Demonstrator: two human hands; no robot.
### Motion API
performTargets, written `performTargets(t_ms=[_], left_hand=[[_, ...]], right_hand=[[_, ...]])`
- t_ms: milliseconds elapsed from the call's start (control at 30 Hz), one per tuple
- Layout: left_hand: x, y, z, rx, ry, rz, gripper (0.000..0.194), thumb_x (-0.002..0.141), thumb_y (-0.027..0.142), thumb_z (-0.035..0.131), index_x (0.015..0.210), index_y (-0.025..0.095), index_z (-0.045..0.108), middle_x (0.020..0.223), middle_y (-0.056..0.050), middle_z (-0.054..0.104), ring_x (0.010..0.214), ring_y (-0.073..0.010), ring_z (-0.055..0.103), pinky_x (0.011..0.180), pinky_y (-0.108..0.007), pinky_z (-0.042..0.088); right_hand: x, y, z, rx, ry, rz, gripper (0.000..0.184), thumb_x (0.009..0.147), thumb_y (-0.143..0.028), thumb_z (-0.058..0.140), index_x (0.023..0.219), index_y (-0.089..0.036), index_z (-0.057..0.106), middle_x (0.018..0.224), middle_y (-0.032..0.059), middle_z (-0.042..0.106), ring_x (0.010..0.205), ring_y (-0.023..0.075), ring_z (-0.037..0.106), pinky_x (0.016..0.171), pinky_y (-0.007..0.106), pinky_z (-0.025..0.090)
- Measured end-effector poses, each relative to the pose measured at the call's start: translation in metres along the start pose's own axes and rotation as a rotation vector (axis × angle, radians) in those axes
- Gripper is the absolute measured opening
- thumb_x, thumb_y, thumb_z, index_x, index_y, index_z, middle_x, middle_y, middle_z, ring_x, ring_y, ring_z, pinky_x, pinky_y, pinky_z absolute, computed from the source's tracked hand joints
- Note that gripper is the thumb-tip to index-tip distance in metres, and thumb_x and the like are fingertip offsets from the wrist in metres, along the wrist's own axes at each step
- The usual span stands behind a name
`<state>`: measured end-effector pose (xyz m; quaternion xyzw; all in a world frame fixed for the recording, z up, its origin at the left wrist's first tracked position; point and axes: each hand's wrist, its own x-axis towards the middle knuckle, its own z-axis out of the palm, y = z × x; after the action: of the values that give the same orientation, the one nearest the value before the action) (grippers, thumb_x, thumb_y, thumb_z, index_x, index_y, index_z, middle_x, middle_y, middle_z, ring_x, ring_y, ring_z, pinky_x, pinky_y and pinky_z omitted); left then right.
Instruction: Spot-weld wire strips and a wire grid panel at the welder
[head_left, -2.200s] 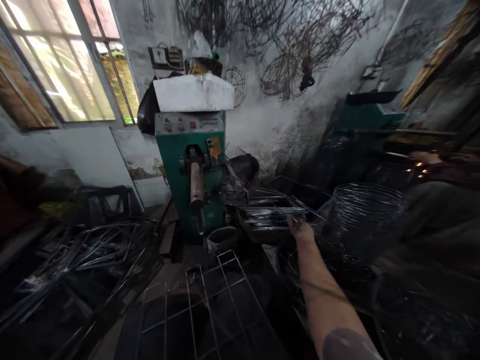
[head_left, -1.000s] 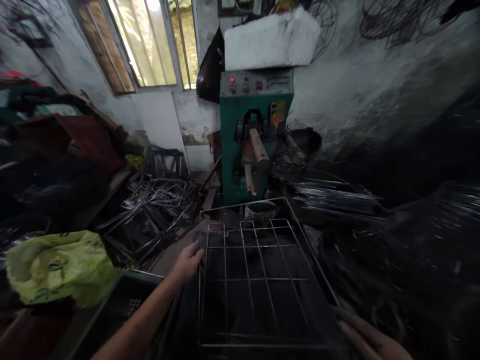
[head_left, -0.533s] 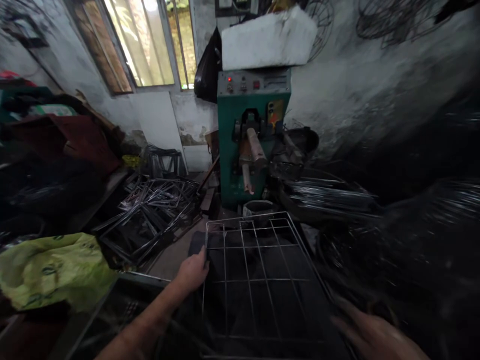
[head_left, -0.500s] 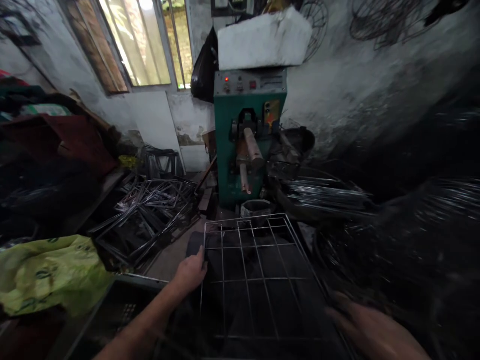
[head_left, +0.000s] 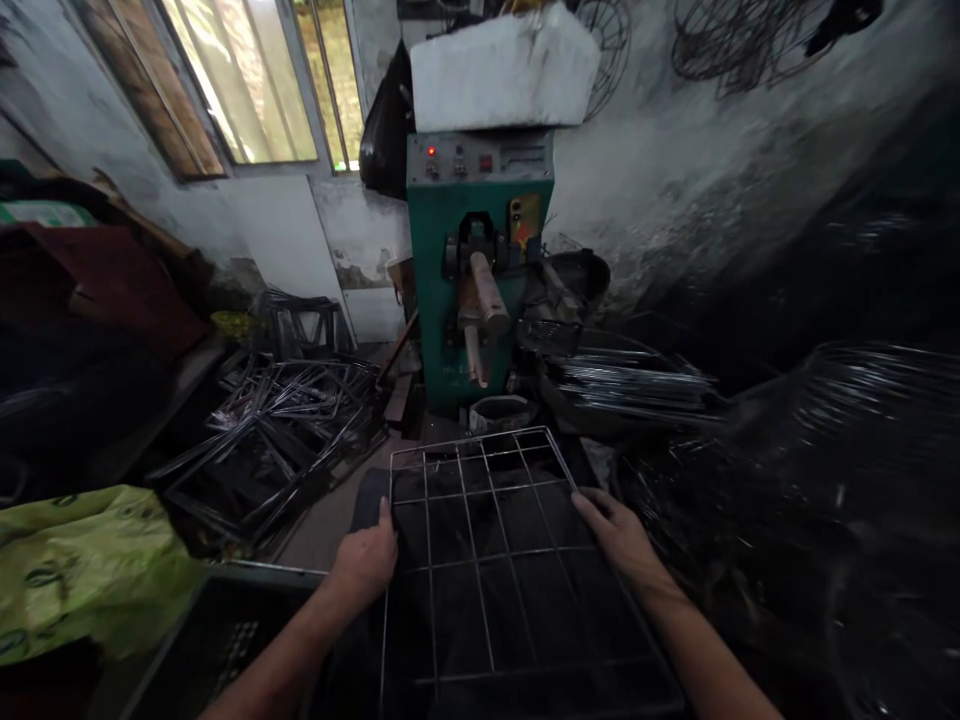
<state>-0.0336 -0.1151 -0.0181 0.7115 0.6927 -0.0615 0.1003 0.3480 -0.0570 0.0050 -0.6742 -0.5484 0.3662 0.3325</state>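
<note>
A rectangular wire grid rack of thin metal rods lies in front of me over dark cloth, its far end pointing at the machine. My left hand is closed on its left edge, thumb stretched along the rod. On the opposite edge, near the far right corner, my right hand grips the frame rod. Beyond the rack stands a green spot welding machine with a lit red lamp. Its two electrode arms stick out toward me, apart from the rack.
Tangled wire frames pile up on the left floor. A yellow-green sack and a dark crate sit nearer. Bundled metal wires lie right of the machine. A round container stands at its foot. A white foam box tops it.
My right hand has come in from the lower right and taken hold of the rack's right edge. The left hand keeps its grip. The whole view has shifted slightly.
</note>
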Motion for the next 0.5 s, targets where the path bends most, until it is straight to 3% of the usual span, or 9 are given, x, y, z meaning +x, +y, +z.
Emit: performTargets(t_ms=[133, 300, 500], left_hand=[[0.002, -0.001, 0.000, -0.012, -0.016, 0.004, 0.057, 0.092, 0.012, 0.035, 0.147, -0.003, 0.032, 0.083, -0.019, 0.072, 0.079, -0.0279, 0.072, 0.067, -0.033, 0.053], [0.001, 0.001, 0.000, -0.073, -0.011, 0.010, 0.062, 0.087, 0.010, 0.044, 0.148, 0.001, 0.033, 0.084, -0.018, 0.073, 0.077, -0.0260, 0.072, 0.067, -0.030, 0.052], [-0.002, 0.002, 0.000, -0.125, 0.016, -0.018, 0.059, 0.088, 0.008, 0.038, 0.146, -0.002, 0.037, 0.076, -0.019, 0.072, 0.072, -0.0319, 0.072, 0.069, -0.041, 0.054]], right_hand=[[0.011, 0.003, 0.000, 0.025, 0.030, -0.044, 0.049, 0.071, -0.064, 0.059, 0.090, -0.020, 0.070, 0.096, 0.0073, 0.073, 0.097, 0.0278, 0.065, 0.089, 0.036, 0.049], [0.054, -0.016, 0.003, 0.249, -0.001, 0.013, 0.049, 0.054, -0.058, 0.075, 0.083, -0.019, 0.071, 0.088, 0.0073, 0.072, 0.092, 0.0273, 0.063, 0.084, 0.036, 0.047], [0.084, -0.030, 0.021, 0.463, -0.078, 0.010, 0.056, 0.048, -0.063, 0.078, 0.078, -0.017, 0.067, 0.064, 0.0027, 0.065, 0.058, 0.0160, 0.052, 0.061, 0.031, 0.040]])
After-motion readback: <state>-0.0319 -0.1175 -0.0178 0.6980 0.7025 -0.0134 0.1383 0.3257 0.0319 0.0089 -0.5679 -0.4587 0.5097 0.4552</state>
